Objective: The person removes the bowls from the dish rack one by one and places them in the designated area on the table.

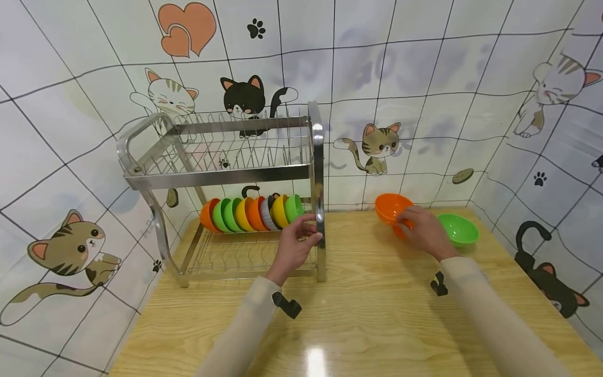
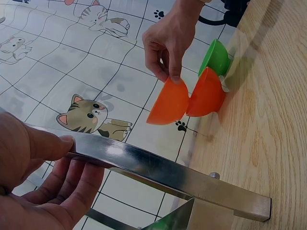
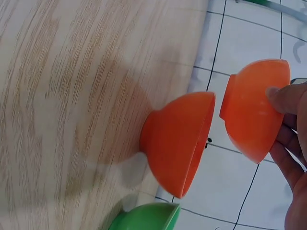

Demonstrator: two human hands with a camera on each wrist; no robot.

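My right hand (image 1: 427,233) pinches the rim of an orange bowl (image 3: 254,108), which hangs above the table. Below it a second orange bowl (image 3: 175,139) stands upright on the wood, mostly hidden by the hand in the head view. A green bowl (image 1: 458,230) sits just right of them. My left hand (image 1: 296,245) grips the right front post of a two-tier metal dish rack (image 1: 319,183), thumb on one side and fingers on the other. On the lower tier, several bowls (image 1: 254,213) in orange, green, yellow and a patterned grey lean in a row.
The rack's upper tier (image 1: 226,175) has wire dividers. A light wooden table (image 1: 367,309) carries everything and meets a tiled wall (image 1: 358,68) with cat pictures at the back. Another wall closes off the right side.
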